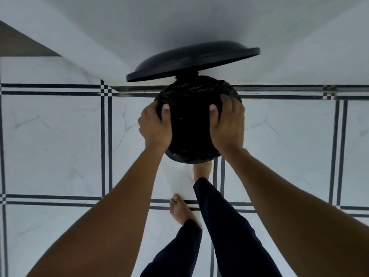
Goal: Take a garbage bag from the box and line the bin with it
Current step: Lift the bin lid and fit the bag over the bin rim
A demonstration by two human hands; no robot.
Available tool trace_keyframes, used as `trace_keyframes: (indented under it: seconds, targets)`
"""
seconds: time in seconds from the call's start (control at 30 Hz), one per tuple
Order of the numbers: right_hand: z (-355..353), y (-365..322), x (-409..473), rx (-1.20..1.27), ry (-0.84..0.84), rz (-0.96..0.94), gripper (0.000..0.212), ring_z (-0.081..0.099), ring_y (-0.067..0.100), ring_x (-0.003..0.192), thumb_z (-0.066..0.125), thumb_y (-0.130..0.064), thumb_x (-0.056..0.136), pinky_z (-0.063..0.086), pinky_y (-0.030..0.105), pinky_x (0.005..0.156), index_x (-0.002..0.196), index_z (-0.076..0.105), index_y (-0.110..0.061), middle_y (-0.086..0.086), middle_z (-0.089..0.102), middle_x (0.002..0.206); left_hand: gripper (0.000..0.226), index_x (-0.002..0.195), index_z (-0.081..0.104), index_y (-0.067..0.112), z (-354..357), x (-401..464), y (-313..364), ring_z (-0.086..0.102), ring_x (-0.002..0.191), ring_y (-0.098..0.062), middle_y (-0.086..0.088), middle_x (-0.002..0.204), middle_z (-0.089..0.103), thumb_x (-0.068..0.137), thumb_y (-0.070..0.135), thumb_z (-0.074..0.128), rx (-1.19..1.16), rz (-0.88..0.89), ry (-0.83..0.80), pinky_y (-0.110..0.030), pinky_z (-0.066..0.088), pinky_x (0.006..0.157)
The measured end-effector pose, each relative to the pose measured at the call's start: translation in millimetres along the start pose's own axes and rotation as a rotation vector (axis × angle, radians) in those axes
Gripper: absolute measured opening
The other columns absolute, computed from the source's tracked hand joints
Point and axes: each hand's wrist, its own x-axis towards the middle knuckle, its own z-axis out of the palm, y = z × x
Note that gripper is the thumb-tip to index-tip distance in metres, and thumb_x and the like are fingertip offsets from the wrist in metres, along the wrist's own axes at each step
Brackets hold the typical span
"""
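Note:
A round black pedal bin (191,156) stands on the tiled floor against the white wall, seen from straight above. Its black lid (191,62) is tipped up and open behind the mouth. A black garbage bag (196,90) lies folded over the rim and down into the dark inside. My left hand (154,124) grips the left side of the rim, thumb inside, fingers outside over the plastic. My right hand (227,122) grips the right side the same way. The bag box is not in view.
My right foot (201,169) is at the bin's base, its front hidden under the bin. My left foot (180,208) stands further back. White floor tiles with dark line borders (105,136) spread to both sides. A brown surface (22,43) shows at the far left.

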Motion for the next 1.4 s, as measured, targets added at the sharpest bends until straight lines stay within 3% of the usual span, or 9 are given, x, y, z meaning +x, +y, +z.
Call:
trace_keyframes:
  seconds: [0.23,0.4,0.5,0.63,0.77,0.9,1.0,1.17,1.4]
  targets:
    - [-74,-67,-33,0.057,-0.062,-0.238,0.043,0.058,0.029,0.122,0.039,-0.035,0.106,0.047,0.045,0.104,0.129,0.061,-0.006,0.011,0.066,0.127,0.048,0.134,0.059,0.014,-59,-69,40,0.053,0.122,-0.027,-0.006,0.132,0.064,0.103,0.039,0.034,0.019,0.304,-0.058,-0.042,0.043,0.106]
    - [-130,-107,-21,0.144,0.1,-0.321,0.045,0.055,0.03,0.125,0.042,-0.032,0.106,0.044,0.042,0.108,0.136,0.057,-0.003,0.014,0.061,0.133,0.027,0.111,0.066,0.012,-115,-83,73,0.05,0.102,-0.015,-0.004,0.108,0.067,0.106,0.02,0.04,-0.038,0.52,0.135,-0.034,0.043,0.093]
    - [-144,-120,1,0.018,0.128,-0.356,0.05,0.045,0.034,0.14,0.039,-0.032,0.106,0.038,0.044,0.116,0.147,0.049,-0.005,0.017,0.052,0.149,0.029,0.115,0.067,0.012,-130,-66,94,0.055,0.107,-0.022,-0.003,0.113,0.069,0.105,0.021,0.041,-0.019,0.614,0.209,-0.035,0.043,0.096]
    - [-139,-114,27,-0.105,0.031,-0.425,0.052,0.04,0.038,0.145,0.032,-0.034,0.108,0.032,0.051,0.119,0.149,0.049,-0.007,0.018,0.049,0.153,0.047,0.139,0.059,0.016,-124,-28,105,0.049,0.134,-0.032,-0.01,0.143,0.059,0.107,0.037,0.032,0.205,0.59,0.076,-0.046,0.039,0.108]
    - [-134,-98,32,-0.173,-0.017,-0.414,0.052,0.045,0.034,0.141,0.028,-0.034,0.108,0.03,0.051,0.12,0.143,0.055,-0.007,0.015,0.056,0.147,0.062,0.143,0.053,0.021,-114,-10,98,0.054,0.128,-0.031,-0.006,0.137,0.062,0.103,0.051,0.017,0.303,0.592,-0.194,-0.052,0.045,0.104]
    - [-130,-84,14,-0.222,-0.016,-0.367,0.052,0.048,0.03,0.14,0.027,-0.035,0.109,0.029,0.051,0.12,0.14,0.059,-0.009,0.012,0.06,0.144,0.062,0.153,0.045,0.021,-103,-14,85,0.043,0.143,-0.031,-0.01,0.153,0.051,0.102,0.048,0.022,0.337,0.586,-0.322,-0.047,0.034,0.117]
    - [-114,-67,-11,-0.246,-0.044,-0.291,0.053,0.046,0.028,0.143,0.025,-0.036,0.109,0.027,0.051,0.123,0.142,0.059,-0.013,0.011,0.058,0.147,0.056,0.158,0.037,0.022,-83,-26,62,0.028,0.153,-0.03,-0.013,0.163,0.037,0.108,0.044,0.025,0.443,0.598,-0.36,-0.045,0.021,0.126]
    - [-68,-26,-51,-0.302,-0.219,-0.27,0.054,0.033,0.033,0.151,0.024,-0.039,0.109,0.029,0.052,0.122,0.152,0.046,-0.015,0.014,0.044,0.158,0.063,0.162,0.023,0.027,-45,-42,14,0.011,0.158,-0.032,-0.011,0.17,0.02,0.104,0.053,0.016,0.658,0.606,-0.404,-0.05,0.015,0.126]
    - [-3,15,-83,-0.38,-0.329,-0.224,0.055,0.021,0.036,0.155,0.022,-0.042,0.109,0.023,0.053,0.125,0.157,0.035,-0.018,0.014,0.03,0.166,0.06,0.162,0.02,0.025,6,-46,-45,0.011,0.157,-0.038,-0.016,0.17,0.016,0.107,0.049,0.027,0.837,0.689,-0.349,-0.052,0.019,0.126]
